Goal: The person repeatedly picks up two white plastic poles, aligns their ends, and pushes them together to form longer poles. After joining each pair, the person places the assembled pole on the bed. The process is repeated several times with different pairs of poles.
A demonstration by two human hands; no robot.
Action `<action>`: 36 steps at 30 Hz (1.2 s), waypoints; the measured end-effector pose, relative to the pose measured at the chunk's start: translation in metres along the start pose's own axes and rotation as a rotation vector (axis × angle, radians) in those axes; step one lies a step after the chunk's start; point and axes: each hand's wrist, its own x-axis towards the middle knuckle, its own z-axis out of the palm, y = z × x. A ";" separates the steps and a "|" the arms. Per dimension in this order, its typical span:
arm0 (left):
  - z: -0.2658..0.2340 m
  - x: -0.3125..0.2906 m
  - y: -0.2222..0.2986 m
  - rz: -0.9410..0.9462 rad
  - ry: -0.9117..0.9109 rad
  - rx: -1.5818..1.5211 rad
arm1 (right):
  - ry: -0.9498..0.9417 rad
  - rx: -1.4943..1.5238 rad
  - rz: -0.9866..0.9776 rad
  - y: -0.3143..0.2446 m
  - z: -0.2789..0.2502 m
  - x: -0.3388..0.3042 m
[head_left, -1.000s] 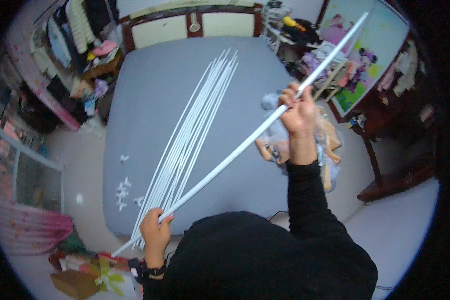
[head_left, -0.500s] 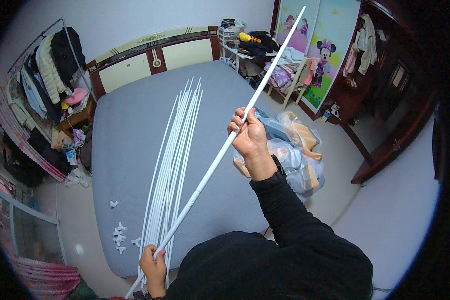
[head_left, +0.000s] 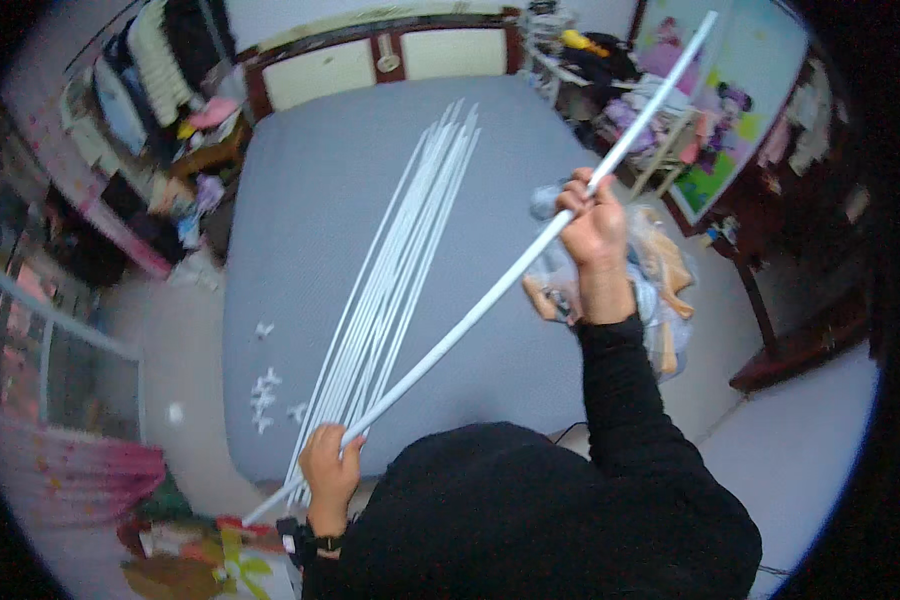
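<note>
A long white pole (head_left: 490,302) slants across in front of me, from the lower left up to the far right. My right hand (head_left: 596,228) is closed round its upper part, palm turned up. Lower down, my left hand (head_left: 330,468) grips the same pole, and a short end sticks out beyond it. Beneath the pole, a bundle of thin white rods (head_left: 395,262) lies lengthwise on the grey bed (head_left: 280,210). Several small white branched connectors (head_left: 264,388) lie near the bed's left edge.
A headboard (head_left: 320,78) closes the far end. Crumpled clear plastic with peach and blue fabric (head_left: 665,262) lies right of the bed. Clothes hang on a rack (head_left: 160,60) at the left. A laden chair (head_left: 660,160) stands before patterned wardrobe doors (head_left: 735,110).
The view has shifted, and the bed and rods sit higher and further right. Both hands keep hold of the pole, which now slants closer to level and looks slightly bowed.
</note>
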 end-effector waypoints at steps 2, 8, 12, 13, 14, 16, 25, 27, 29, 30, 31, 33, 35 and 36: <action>-0.003 -0.003 -0.004 -0.062 -0.048 -0.043 | -0.016 0.035 0.018 -0.001 -0.005 0.000; -0.010 -0.008 -0.020 -0.343 -0.522 -0.526 | -0.105 0.188 0.132 -0.009 -0.011 0.007; -0.014 -0.016 -0.032 -0.638 -0.697 -0.853 | -0.150 0.308 0.178 -0.028 -0.002 0.017; -0.014 -0.017 -0.033 -0.554 -0.634 -0.832 | -0.187 0.342 0.193 -0.032 0.000 0.019; -0.015 -0.019 -0.034 -0.486 -0.578 -0.809 | -0.188 0.349 0.188 -0.034 0.000 0.021; -0.015 -0.020 -0.035 -0.393 -0.542 -0.745 | -0.098 0.298 0.140 -0.035 -0.002 0.021; -0.017 -0.020 -0.031 -0.357 -0.529 -0.681 | -0.103 0.263 0.127 -0.036 -0.006 0.020; -0.017 -0.021 -0.032 -0.368 -0.533 -0.662 | -0.092 0.238 0.098 -0.037 -0.005 0.020; -0.016 -0.021 -0.032 -0.366 -0.528 -0.662 | -0.089 0.230 0.096 -0.037 -0.004 0.019; -0.016 -0.022 -0.032 -0.353 -0.518 -0.662 | -0.073 0.217 0.076 -0.037 -0.004 0.019; -0.016 -0.022 -0.032 -0.359 -0.525 -0.661 | -0.076 0.214 0.068 -0.037 -0.004 0.018; -0.017 -0.023 -0.032 -0.341 -0.528 -0.658 | -0.101 0.219 0.065 -0.036 -0.004 0.017; -0.017 -0.023 -0.032 -0.345 -0.532 -0.658 | -0.132 0.245 0.066 -0.036 -0.003 0.016; -0.017 -0.023 -0.032 -0.327 -0.525 -0.647 | -0.139 0.224 0.058 -0.036 -0.002 0.015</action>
